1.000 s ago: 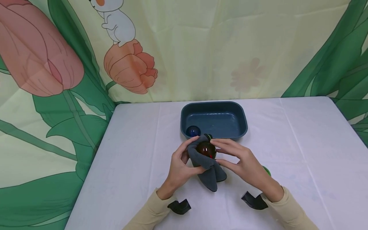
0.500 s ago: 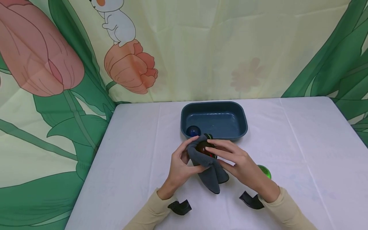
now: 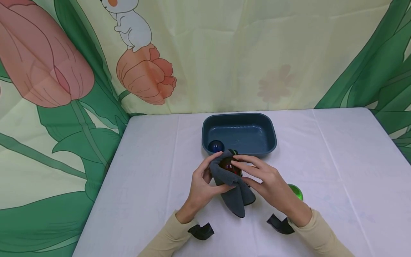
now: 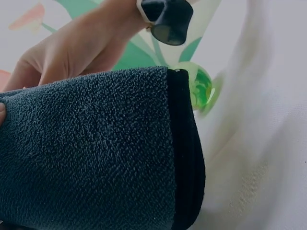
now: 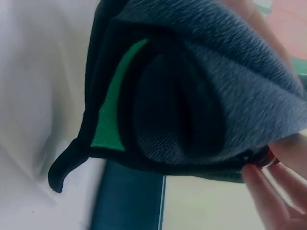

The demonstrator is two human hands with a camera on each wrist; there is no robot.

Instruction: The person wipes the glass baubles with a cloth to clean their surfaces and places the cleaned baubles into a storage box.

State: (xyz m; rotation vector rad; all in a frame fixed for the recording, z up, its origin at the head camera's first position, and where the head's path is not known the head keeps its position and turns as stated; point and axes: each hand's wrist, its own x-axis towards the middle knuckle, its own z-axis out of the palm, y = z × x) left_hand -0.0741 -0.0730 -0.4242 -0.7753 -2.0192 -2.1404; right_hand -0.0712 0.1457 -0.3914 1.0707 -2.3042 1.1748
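From the head view, with twelve o'clock away from the person, we see the left hand (image 3: pixel 202 187) gripping a gray cloth (image 3: pixel 236 198), its thumb on the near side and its fingers on the far side. A dark red ball (image 3: pixel 228 165) sits in the fold of that cloth, and the right hand (image 3: pixel 271 178) pinches the ball from its three o'clock side with bent fingers. The cloth's loose end hangs toward six o'clock. At twelve o'clock from the ball we find a dark blue tray (image 3: pixel 253 136) on the white table (image 3: pixel 154 167), and a blue ball (image 3: pixel 216 146) lies at eight o'clock inside it. A green ball (image 3: pixel 296 192) rests on the table at four o'clock from the red one, partly hidden by the right arm. Black straps (image 3: pixel 201 232) show near both cuffs, and a printed flower backdrop (image 3: pixel 218 67) stands behind the table. In the left wrist view, we see the cloth and its black edging fill the lower left, with the green ball beyond it at two o'clock and the right hand behind it toward half past ten. In the right wrist view, we look into the cloth's folds, where a bright green strip (image 5: pixel 109 122) shows at nine o'clock; fingers (image 5: pixel 264 191) hold a small visible part of the red ball at four o'clock, and the tray shows near six, slightly blurred.
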